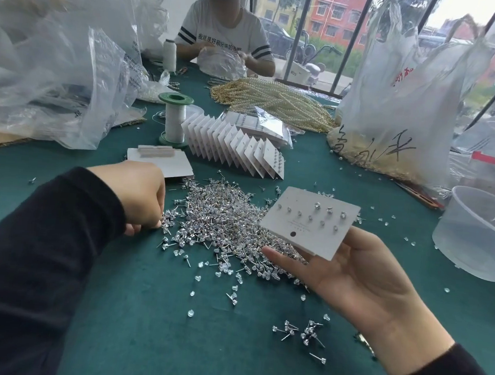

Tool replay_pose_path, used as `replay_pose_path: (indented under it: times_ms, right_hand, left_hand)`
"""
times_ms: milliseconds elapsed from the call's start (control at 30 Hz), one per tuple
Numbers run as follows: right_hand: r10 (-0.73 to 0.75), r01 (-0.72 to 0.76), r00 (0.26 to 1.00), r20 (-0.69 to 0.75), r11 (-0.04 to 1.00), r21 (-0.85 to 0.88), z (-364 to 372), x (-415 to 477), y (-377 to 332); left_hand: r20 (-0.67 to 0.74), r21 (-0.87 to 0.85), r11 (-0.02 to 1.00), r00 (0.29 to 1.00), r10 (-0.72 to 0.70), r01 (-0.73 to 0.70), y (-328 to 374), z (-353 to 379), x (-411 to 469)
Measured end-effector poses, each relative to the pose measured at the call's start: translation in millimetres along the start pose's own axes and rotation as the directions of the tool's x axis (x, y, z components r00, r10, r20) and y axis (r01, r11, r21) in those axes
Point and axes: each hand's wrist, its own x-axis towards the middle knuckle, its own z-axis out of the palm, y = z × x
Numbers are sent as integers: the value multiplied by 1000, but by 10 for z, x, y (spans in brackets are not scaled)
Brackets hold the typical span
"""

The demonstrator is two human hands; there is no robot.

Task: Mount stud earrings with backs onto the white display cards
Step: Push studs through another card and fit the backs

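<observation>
A dark green felt-covered counter (145, 313) fills the frame, with tall windows and red-brick buildings in the upper right.

At left centre, the left hand (138, 192) is curled knuckles-up, its fingers (154, 224) pinched down into the left edge of the pile of stud earrings (222, 224); whether they have actually caught a stud cannot be told. At lower right, the right hand (361, 275) lies palm-up, its fingers spread beneath a white display card (309, 222) that it holds tilted just above the right side of the pile. The card is square, with two rows of small clear-stone studs already seated, a faint line of print below them and a black dot near its lower edge.

The pile is a silvery tangle of thin posts with glinting heads. Clear plastic earring backs (227, 270) are strewn along its lower edge, and a small cluster of loose studs (302, 332) lies lower in the frame.

Behind the pile, a fanned row of filled cards (237, 147) stands at centre, beside a green-capped spool of thread (174, 118). A clear plastic tub (481, 231) sits at the right edge. Another person (223, 35) sits at the top centre.
</observation>
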Motion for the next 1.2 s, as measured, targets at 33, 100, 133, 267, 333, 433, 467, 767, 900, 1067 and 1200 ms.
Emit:
replay_pose_path:
  times_ms: [33, 100, 133, 267, 333, 433, 467, 767, 900, 1067, 1200]
  right_hand:
    - [5, -5, 1000, 10, 1000, -6, -8, 4, 6]
    - [9, -9, 1000, 23, 1000, -11, -16, 8, 18]
    - [10, -10, 1000, 29, 1000, -12, -17, 7, 21]
    - [18, -18, 998, 55, 1000, -15, -14, -2, 26]
    - [27, -26, 997, 66, 999, -20, -14, -5, 26]
    - [39, -36, 996, 77, 999, -35, -11, -14, 25]
    - [41, -38, 996, 78, 999, -38, -6, -16, 26]
    - [62, -58, 994, 92, 997, -47, -2, -23, 26]
    - [63, -59, 993, 96, 997, -49, 6, -28, 25]
    - [67, -64, 994, 83, 997, -37, 18, -34, 19]
    - [71, -69, 994, 77, 997, -34, 20, -36, 16]
  left_hand:
    - [3, 9, 1000, 1000, -1, 1, 14, 10, -7]
    - [8, 49, 999, 1000, 0, -1, 43, 29, -28]
    - [14, 74, 997, 1000, 1, -2, 60, 34, -39]
    - [9, 92, 996, 1000, -1, 0, 131, 42, -71]
    - [15, 70, 998, 1000, 6, -7, 139, 49, -69]
    - [24, 34, 999, 1000, 4, -5, 126, 58, -36]
    - [20, 24, 1000, 1000, 2, -2, 122, 57, -34]
    - [-36, -44, 997, 998, 60, -61, 160, 106, 27]
    - [-53, -84, 993, 996, 74, -78, 132, 105, 65]
    - [-61, -103, 979, 984, 169, -175, 111, 17, 19]
    - [-48, -103, 956, 962, 269, -273, 169, 50, -25]
